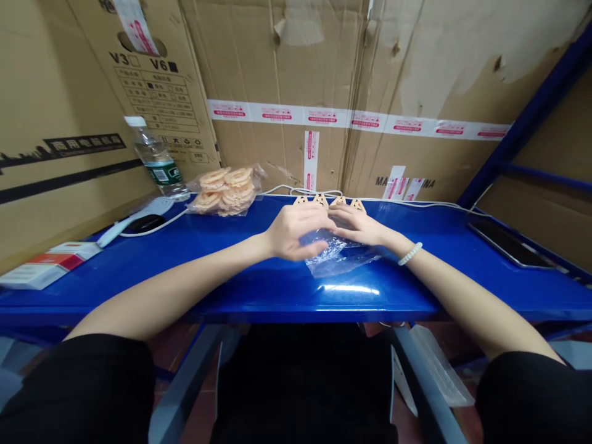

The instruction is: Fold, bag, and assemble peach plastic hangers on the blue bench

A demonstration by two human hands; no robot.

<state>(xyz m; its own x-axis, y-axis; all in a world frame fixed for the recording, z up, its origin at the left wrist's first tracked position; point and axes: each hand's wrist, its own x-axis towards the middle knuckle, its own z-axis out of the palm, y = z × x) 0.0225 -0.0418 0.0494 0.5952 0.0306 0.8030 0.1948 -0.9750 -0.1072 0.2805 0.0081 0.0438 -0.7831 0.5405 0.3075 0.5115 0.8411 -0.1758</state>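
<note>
My left hand reaches over the middle of the desk, palm down, with its thumb held away from its fingers. Beside it, my right hand lies low with its fingers stretched toward the left one; the two meet or overlap at the fingertips. Under and in front of both hands spreads a crumpled clear plastic bag. Just beyond the fingers stands a row of several small pale, wood-coloured pieces with dark markings, their lower parts hidden by my hands. Whether any fingertip touches them I cannot tell.
Left of my hands lies a clear bag of pale ring-shaped pieces, beside a water bottle. A red-and-white box and a dark oval object lie farther left. A phone rests at right. Cardboard walls the blue desk.
</note>
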